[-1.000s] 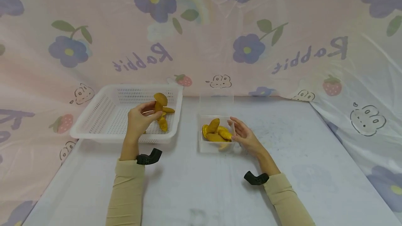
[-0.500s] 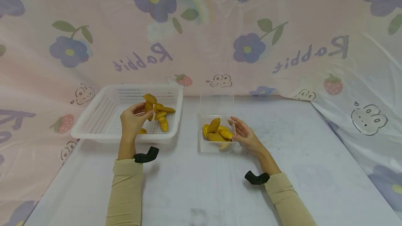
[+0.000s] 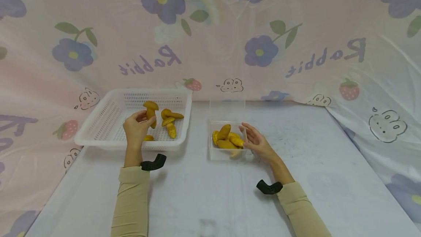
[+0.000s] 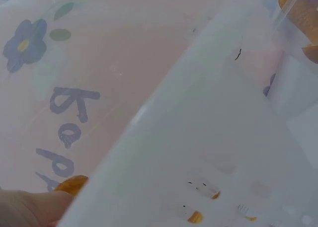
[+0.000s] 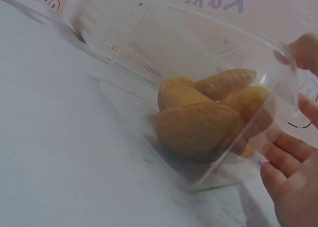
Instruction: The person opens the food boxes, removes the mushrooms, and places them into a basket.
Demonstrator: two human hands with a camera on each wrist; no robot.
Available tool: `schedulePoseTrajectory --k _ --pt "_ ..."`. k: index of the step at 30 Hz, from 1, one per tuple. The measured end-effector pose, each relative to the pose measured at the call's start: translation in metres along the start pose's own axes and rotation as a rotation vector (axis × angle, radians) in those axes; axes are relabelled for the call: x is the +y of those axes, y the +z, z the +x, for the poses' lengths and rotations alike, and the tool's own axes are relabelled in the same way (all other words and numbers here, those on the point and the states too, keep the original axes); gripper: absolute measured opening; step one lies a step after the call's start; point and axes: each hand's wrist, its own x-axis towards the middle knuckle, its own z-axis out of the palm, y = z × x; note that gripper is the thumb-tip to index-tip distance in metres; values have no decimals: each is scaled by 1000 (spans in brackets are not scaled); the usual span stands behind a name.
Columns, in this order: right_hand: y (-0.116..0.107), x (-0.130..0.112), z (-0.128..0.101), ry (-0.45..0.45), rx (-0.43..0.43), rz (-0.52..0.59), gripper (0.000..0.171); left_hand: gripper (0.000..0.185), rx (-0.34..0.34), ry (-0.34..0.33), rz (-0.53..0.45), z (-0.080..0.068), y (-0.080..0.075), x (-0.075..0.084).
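Observation:
My left hand [image 3: 135, 129] pinches a yellow-brown mushroom [image 3: 151, 112] by its stem, cap upward, over the white slotted basket [image 3: 128, 143]. In the left wrist view only a fingertip [image 4: 30, 207] and part of that mushroom [image 4: 72, 184] show beyond the basket's wall [image 4: 149, 132]. More mushrooms [image 3: 171, 129] lie at the basket's right side, and one [image 3: 149, 138] is partly hidden by its front rim. My right hand [image 3: 258, 145] holds the right side of a clear plastic box [image 3: 217, 154], thumb and fingers at its edge. Several mushrooms [image 5: 198, 130] are heaped inside it.
The box's transparent lid [image 3: 227, 108] stands raised at its back. A white cloth [image 3: 197, 193] covers the table, and a printed curtain [image 3: 204, 54] hangs behind. Each wrist wears a black device [image 3: 154, 162].
My left hand has moved left with the mushroom, away from the other mushrooms in the basket, and the mushroom has turned slightly. My right hand stays at the box.

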Motion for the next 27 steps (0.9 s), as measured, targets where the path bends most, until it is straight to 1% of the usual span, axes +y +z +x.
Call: schedulePoseTrajectory --k 4,7,12,15,19,24,27 --pt "1 0 0 -3 1 8 76 42 7 -43 73 0 1 -1" --pt "1 0 0 0 3 13 77 39 6 -53 97 -1 0 0" --pt "1 0 0 8 10 12 77 36 -6 -28 83 -2 1 1" --pt "1 0 0 11 10 8 77 35 -3 -9 81 -1 2 1" --pt "1 0 0 13 8 10 77 33 19 10 72 0 2 2" --pt "2 -1 0 9 9 10 76 31 40 6 67 -1 2 5" --pt "2 -2 0 9 10 9 77 31 43 20 67 -3 4 9"
